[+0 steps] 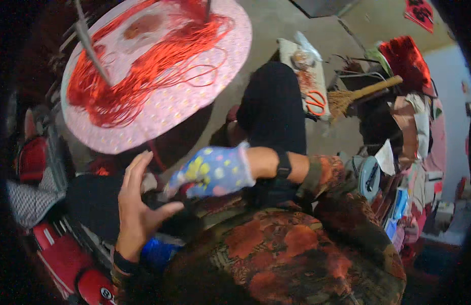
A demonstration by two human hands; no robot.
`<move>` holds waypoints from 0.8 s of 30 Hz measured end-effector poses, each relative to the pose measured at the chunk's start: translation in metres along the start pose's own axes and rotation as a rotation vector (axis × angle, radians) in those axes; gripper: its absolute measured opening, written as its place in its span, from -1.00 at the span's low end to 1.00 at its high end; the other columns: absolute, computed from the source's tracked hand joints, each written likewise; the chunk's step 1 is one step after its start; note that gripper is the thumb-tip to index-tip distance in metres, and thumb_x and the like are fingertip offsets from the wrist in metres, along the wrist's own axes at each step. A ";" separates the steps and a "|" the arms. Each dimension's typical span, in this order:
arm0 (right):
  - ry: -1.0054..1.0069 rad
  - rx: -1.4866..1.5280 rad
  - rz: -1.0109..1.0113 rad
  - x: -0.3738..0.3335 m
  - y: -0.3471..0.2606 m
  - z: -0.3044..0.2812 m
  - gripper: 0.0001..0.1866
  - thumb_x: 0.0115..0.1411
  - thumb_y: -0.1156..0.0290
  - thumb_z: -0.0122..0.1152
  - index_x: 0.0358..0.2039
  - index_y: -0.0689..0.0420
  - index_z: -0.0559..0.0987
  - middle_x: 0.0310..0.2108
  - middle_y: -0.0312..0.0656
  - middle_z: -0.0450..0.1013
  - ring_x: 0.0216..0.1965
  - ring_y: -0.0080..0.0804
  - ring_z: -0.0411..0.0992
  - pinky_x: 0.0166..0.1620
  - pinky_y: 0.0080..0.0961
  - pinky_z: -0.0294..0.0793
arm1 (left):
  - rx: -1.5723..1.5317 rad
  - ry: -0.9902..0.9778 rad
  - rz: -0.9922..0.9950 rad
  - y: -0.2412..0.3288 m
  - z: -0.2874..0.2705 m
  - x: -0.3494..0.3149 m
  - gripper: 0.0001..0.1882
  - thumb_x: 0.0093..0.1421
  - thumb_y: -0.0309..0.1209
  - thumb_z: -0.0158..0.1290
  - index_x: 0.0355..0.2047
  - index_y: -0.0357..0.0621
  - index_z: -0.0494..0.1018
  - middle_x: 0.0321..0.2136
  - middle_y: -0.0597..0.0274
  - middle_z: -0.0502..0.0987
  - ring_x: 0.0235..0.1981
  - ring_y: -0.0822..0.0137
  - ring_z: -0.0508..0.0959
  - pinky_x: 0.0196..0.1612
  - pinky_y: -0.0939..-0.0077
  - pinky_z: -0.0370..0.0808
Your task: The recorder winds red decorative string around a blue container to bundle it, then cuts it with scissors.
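Observation:
My left hand [135, 199] is bare and open, its fingers pointing up and its thumb held out to the side. Nothing shows in it. On my right hand [210, 174] is a blue glove with yellow and pink spots. It reaches across from the right toward the left hand, fingers bent and thumb apart from them; the fingertips are blurred, and I see nothing held. The two hands do not touch. Beyond them stands a round pink table [129, 141] with a small pattern. Long loops of red cord [169, 56] lie over it in a loose bundle.
Metal rods [90, 46] rise at the table. On a narrow bench [289, 48] lie orange-handled scissors [316, 103] and a clear plastic bag [307, 50]. A straw broom [365, 96] leans beside it. Cloths and bags [416, 127] crowd the right; a red bag [63, 254] sits lower left.

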State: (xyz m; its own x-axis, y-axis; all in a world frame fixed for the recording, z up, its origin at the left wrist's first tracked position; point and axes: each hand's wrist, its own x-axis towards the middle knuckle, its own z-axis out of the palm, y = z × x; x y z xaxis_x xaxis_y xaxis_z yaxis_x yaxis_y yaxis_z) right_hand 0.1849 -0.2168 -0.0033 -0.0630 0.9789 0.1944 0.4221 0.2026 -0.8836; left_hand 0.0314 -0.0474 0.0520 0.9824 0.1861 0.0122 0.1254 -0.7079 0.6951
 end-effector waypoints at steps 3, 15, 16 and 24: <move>-0.057 0.229 0.143 0.008 -0.020 0.000 -0.62 0.11 0.36 0.18 -0.03 0.10 0.49 -0.19 0.02 0.54 -0.15 -0.02 0.51 -0.06 -0.26 0.48 | -0.177 -0.134 0.100 -0.001 0.016 0.001 0.13 -0.41 -0.47 0.47 0.24 -0.23 0.15 0.16 -0.06 0.33 0.12 0.05 0.41 0.11 0.27 0.38; 0.270 0.113 0.272 -0.005 -0.004 0.012 -0.49 0.04 0.26 0.29 0.00 0.08 0.39 -0.15 0.00 0.48 -0.14 0.03 0.47 -0.11 -0.23 0.48 | -0.676 -0.093 -0.313 -0.010 0.041 0.006 -0.08 -0.17 -0.73 0.20 0.26 -0.23 0.12 -0.15 0.13 0.49 -0.15 0.39 0.53 -0.01 0.51 0.46; 0.326 0.110 0.247 -0.005 0.003 0.016 -0.51 0.02 0.28 0.29 -0.03 0.08 0.41 -0.17 0.00 0.48 -0.16 0.03 0.47 -0.13 -0.22 0.48 | -0.666 -0.085 -0.332 -0.012 0.040 0.005 -0.09 -0.17 -0.74 0.18 0.26 -0.23 0.12 -0.21 0.17 0.52 -0.18 0.40 0.54 -0.04 0.52 0.47; 0.305 -0.409 0.227 -0.010 0.012 0.005 -0.70 -0.12 0.28 0.31 -0.35 0.11 0.53 -0.25 -0.09 0.43 -0.23 -0.06 0.44 -0.17 -0.22 0.43 | -0.513 -0.056 -0.278 -0.011 0.043 0.004 -0.16 -0.11 -0.69 0.16 0.25 -0.21 0.16 -0.41 0.30 0.54 -0.37 0.52 0.52 -0.20 0.63 0.44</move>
State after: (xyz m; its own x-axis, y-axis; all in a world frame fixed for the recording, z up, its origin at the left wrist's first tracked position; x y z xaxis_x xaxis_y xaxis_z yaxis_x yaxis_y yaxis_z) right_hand 0.1866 -0.2244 -0.0181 0.3090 0.9326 0.1864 0.7151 -0.0986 -0.6920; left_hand 0.0401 -0.0680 0.0133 0.9296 0.2716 -0.2490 0.3108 -0.2149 0.9259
